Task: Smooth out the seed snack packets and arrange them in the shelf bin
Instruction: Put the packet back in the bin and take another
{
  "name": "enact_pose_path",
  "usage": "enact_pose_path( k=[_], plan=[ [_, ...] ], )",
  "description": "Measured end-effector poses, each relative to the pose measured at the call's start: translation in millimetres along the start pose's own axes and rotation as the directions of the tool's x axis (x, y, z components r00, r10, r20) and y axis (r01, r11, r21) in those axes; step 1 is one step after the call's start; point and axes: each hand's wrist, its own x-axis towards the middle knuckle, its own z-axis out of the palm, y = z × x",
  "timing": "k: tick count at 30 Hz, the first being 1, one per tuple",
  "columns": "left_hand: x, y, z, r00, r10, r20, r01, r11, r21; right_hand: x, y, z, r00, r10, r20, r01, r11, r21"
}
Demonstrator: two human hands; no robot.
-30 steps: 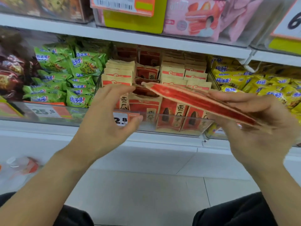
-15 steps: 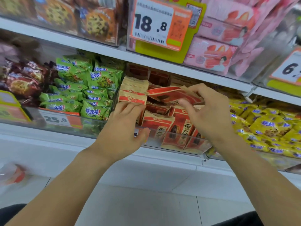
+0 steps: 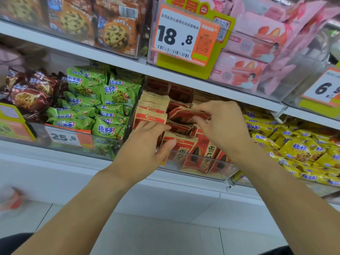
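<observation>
Across the middle of the frame runs a shelf of snacks, with a clear shelf bin at center holding red and tan seed snack packets. Green cookie packs fill the bin to its left and yellow packs the bin to its right; an orange price tag hangs from the shelf above.

Inside the center bin, an upright stack of tan packets lines the left wall, and standing packets press against the clear front wall.

Your right hand is in the bin at center right, its grip pinching one red packet held nearly flat, long axis running left to right, its free end pointing toward the tan stack.

Your left hand sits just below and left of that packet, straight fingers pressing the packets by the stack, holding nothing.

The open room appears to lie between the stack and your right hand, a narrow gap; the shelf above limits lift, so the packet likely goes down and left.
</observation>
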Motion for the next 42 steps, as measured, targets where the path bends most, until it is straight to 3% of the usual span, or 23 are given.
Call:
enact_pose_path(
  k=[14,22,29,33,37,42],
  plan=[
    [5.9,5.0,0.8,0.998,-0.046,-0.04,0.042,0.996,-0.078,30.8,-0.1,33.7,0.983,0.1,0.155,-0.089,0.993,-0.078],
    [7.7,5.2,1.3,0.997,-0.057,-0.056,0.051,0.994,-0.102,49.2,5.0,40.9,0.983,0.126,0.136,-0.112,0.988,-0.108],
    [10.7,6.2,2.3,0.995,-0.056,-0.087,0.045,0.992,-0.122,26.9,4.2,40.7,0.986,0.161,-0.034,-0.159,0.986,0.055],
    [16.2,5.7,5.5,0.982,-0.062,-0.177,0.044,0.994,-0.102,30.5,7.9,45.0,0.966,0.242,0.088,-0.248,0.967,0.063],
    [26.0,6.8,8.2,0.963,0.028,-0.268,-0.013,0.998,0.058,42.0,9.5,55.6,0.94,0.271,0.206,-0.274,0.962,-0.015],
    [35.8,6.6,11.7,0.981,0.05,-0.185,-0.025,0.99,0.137,53.3,13.5,59.7,0.898,0.298,0.323,-0.296,0.953,-0.058]
  ],
)
